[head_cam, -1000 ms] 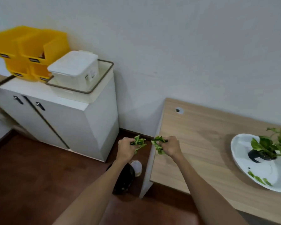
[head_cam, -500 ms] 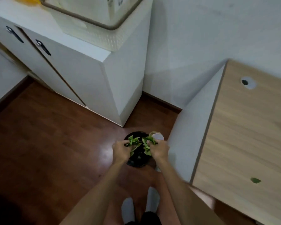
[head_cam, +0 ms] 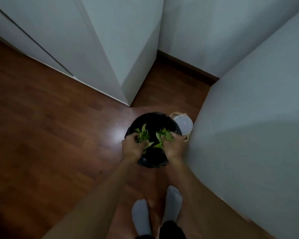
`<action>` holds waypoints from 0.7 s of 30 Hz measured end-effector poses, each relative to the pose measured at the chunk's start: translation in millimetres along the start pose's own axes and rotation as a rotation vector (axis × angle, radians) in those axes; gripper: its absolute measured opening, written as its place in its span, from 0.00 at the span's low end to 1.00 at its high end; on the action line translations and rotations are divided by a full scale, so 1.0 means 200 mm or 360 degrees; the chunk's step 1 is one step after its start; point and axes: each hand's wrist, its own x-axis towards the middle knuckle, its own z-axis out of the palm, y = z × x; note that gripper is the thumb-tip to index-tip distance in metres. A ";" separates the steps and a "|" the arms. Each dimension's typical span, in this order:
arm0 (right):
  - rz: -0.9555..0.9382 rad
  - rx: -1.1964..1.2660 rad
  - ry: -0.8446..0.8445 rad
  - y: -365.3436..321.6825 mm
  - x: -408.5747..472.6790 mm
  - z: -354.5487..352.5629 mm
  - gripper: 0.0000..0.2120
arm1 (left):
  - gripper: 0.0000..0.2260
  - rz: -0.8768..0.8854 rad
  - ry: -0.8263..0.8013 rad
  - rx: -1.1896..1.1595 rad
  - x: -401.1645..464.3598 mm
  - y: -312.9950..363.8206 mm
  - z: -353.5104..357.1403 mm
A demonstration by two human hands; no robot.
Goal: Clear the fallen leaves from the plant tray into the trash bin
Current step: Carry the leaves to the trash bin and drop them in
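A round trash bin (head_cam: pixel 152 120) lined with a black bag stands on the wooden floor below me. My left hand (head_cam: pixel 132 148) hangs over the bin's left side, closed on a bunch of green leaves (head_cam: pixel 142 135). Over the right side, my right hand (head_cam: pixel 173 145) grips a second bunch of green leaves (head_cam: pixel 163 137). Both bunches stick out of my fists above the bin's opening. The plant tray is out of view.
A white cabinet (head_cam: pixel 97 54) stands behind the bin at the left. The white side panel of the desk (head_cam: pixel 252 126) rises close on the right. A clear lidded container (head_cam: pixel 184 125) sits against the bin's right edge. My feet in grey socks (head_cam: pixel 141 214) stand just behind the bin.
My view has tilted down and closed in on the bin. Both hands have dropped lower with the leaves, from beside the desk edge to right over the bin's opening.
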 end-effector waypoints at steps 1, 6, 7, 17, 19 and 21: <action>0.0004 0.0009 -0.0017 0.02 0.02 0.02 0.11 | 0.17 -0.0005 -0.0032 -0.0004 0.01 0.00 0.01; 0.0008 0.0084 -0.0169 0.06 0.06 0.07 0.19 | 0.27 -0.0060 -0.0203 -0.0030 0.03 -0.02 0.06; 0.0001 0.0078 -0.0231 0.07 0.06 0.07 0.23 | 0.26 -0.0060 -0.0228 -0.0007 0.03 -0.03 0.06; -0.0157 0.0026 -0.0308 0.05 0.05 0.02 0.16 | 0.16 -0.0010 -0.0149 0.0081 0.03 -0.02 0.03; -0.0247 0.0040 -0.0198 0.04 0.04 0.02 0.07 | 0.14 0.0012 -0.0180 0.0090 0.04 -0.01 0.04; -0.0281 0.0031 -0.0151 0.04 0.02 0.04 0.05 | 0.15 0.0012 -0.0226 0.0073 0.03 -0.01 0.05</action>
